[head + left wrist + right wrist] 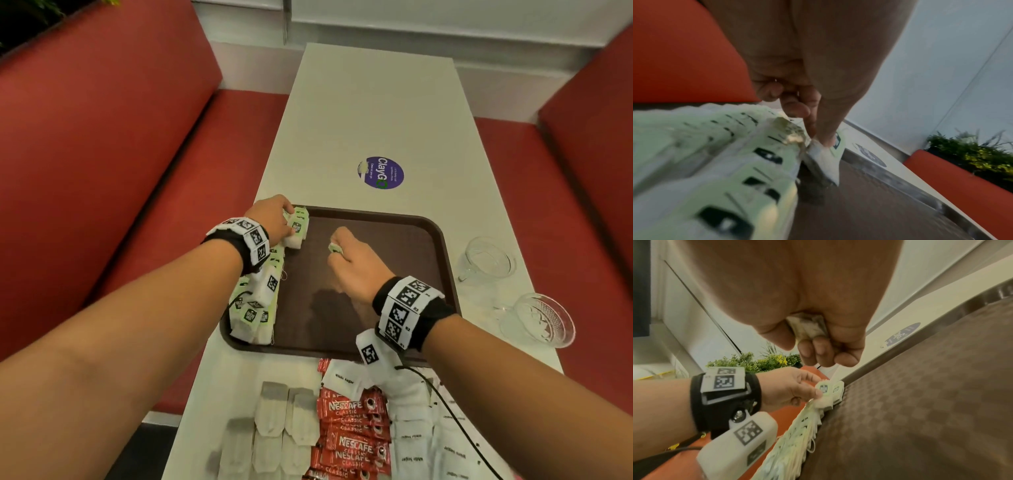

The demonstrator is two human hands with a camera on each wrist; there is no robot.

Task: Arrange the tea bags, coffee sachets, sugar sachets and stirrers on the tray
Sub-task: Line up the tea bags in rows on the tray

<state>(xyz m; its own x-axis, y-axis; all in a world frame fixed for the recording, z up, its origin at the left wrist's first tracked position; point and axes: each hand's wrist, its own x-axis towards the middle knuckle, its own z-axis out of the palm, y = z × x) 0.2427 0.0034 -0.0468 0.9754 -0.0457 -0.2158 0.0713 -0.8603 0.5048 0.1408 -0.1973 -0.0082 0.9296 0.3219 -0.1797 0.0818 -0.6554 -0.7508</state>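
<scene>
Our left hand (272, 219) pinches a green-tagged paper tea bag (295, 230) at the brown plastic tray's (442, 240) far-left corner; our right hand (352, 262) fists a crumpled tea bag (807, 328), mostly hidden.

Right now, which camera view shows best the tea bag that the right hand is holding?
The right wrist view: the tea bag lies folded in the palm, with the right hand curled round it. The head view shows only a small white corner above the knuckles. The left wrist view does not show it.
</scene>
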